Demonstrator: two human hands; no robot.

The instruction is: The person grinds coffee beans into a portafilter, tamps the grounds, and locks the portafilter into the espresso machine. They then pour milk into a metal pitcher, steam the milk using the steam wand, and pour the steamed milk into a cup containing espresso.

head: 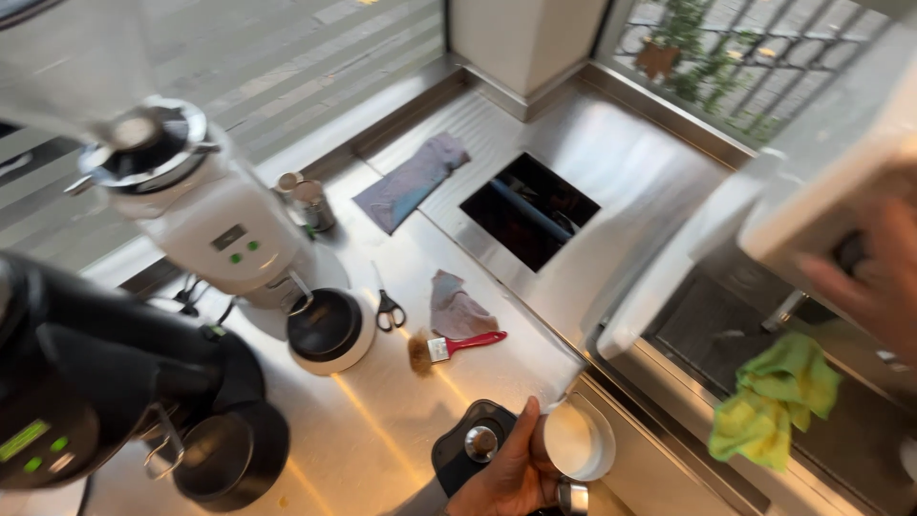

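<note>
— Stainless steel runs the length of this table [611, 182], from the dark square hatch [530, 210] by the window down to the corner where I stand. What's in your grip?

— My left hand [506, 468] is wrapped round a small steel milk pitcher [573, 440], fingers closed on its side. It sits low in the frame at the table's front edge, mouth up, white inside.

— And the other hand?

— My right hand [874, 277] is raised at the far right against a white carton [821, 205]. It's blurred, so I can't tell how firmly the fingers are pressed on it. The carton lies up and to the right of the pitcher, well apart, its long axis slanting down toward the pitcher's mouth.

— Which hand is nearer the pitcher?

— The left, which already holds it; the right is well off.

— What surrounds it?

— A black tamping mat [468, 444] touches the pitcher's left. A red-handled brush [454, 346], a grey cloth [457, 308] and scissors [388, 308] lie farther up. A green cloth [776, 397] hangs over the sink [707, 330] at right. A white grinder [205, 215] and a black grinder [86, 382] stand at left.
</note>
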